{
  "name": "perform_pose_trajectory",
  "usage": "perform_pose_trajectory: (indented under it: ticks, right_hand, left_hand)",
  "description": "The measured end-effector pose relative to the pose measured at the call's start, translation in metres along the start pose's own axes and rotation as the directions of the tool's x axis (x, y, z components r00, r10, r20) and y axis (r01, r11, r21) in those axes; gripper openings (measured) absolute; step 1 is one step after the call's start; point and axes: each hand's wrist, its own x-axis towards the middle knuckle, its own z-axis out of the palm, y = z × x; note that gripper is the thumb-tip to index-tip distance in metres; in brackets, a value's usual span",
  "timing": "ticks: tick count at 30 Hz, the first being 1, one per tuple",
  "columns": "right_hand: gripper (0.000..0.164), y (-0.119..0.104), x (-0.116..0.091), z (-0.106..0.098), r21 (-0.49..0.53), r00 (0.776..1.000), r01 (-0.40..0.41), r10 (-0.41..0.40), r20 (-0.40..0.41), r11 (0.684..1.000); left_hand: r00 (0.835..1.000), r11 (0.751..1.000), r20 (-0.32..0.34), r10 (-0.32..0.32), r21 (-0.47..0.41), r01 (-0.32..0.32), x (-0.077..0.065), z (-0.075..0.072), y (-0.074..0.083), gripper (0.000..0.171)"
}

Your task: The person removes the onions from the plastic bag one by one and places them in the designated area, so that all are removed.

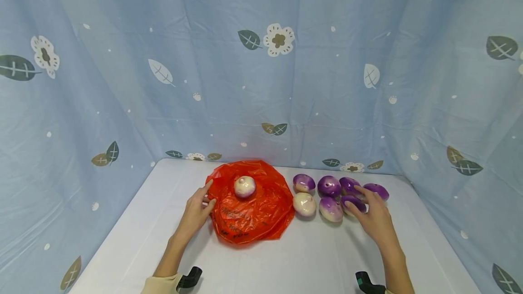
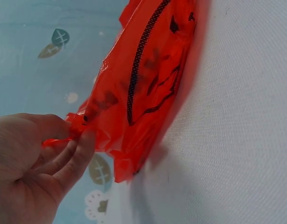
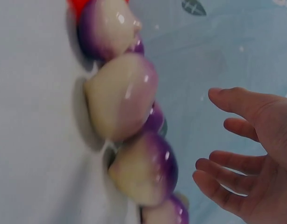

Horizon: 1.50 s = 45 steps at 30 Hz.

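Observation:
A red plastic bag (image 1: 261, 217) with dark printing lies spread out on the white table. One white-and-purple turnip (image 1: 244, 187) sits on its red film; whether it lies inside the mouth I cannot tell. My left hand (image 1: 196, 208) pinches the bag's left edge between thumb and fingers, as the left wrist view shows at the bag's rim (image 2: 104, 126). Several glossy turnips (image 1: 331, 209) are clustered right of the bag. Over the right part of that cluster hovers my right hand (image 1: 373, 217), fingers spread around a purple turnip (image 1: 353, 205). The right wrist view shows nothing held.
A blue curtain (image 1: 327, 94) with leaves and flowers surrounds the table at the back and sides. The white table (image 1: 318, 257) stretches in front of the bag and turnips. One whitish turnip (image 1: 304, 204) stands close against the bag's right edge.

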Motion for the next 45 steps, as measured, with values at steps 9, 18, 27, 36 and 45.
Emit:
perform_pose_trajectory:
  ticks: [9,18,27,36,45]
  right_hand:
    - [0.059,-0.036,0.016,0.015,0.017,0.997,0.052,-0.053,0.058,0.998]
    - [0.058,-0.068,0.02,0.045,0.012,0.987,0.112,-0.113,0.117,0.994]
    - [0.062,-0.089,0.016,0.06,0.02,0.979,0.082,-0.085,0.187,0.996]
    - [0.059,-0.102,0.018,0.072,0.085,0.972,0.116,-0.131,0.193,0.99]
    - [0.057,-0.117,0.021,0.093,0.068,0.954,0.186,-0.197,0.224,0.98]
  left_hand:
    - [1.0,1.0,-0.016,0.026,0.001,-0.026,0.0,0.0,0.0,0.062]
    - [1.0,1.0,-0.014,0.016,0.006,-0.016,-0.001,-0.001,0.0,0.061]
    - [1.0,1.0,-0.008,0.007,0.005,-0.007,0.0,-0.001,0.002,0.061]
    - [1.0,1.0,0.002,0.001,0.005,-0.001,0.0,-0.001,0.003,0.062]
    - [1.0,1.0,-0.002,0.006,0.009,-0.006,0.0,-0.001,0.003,0.062]
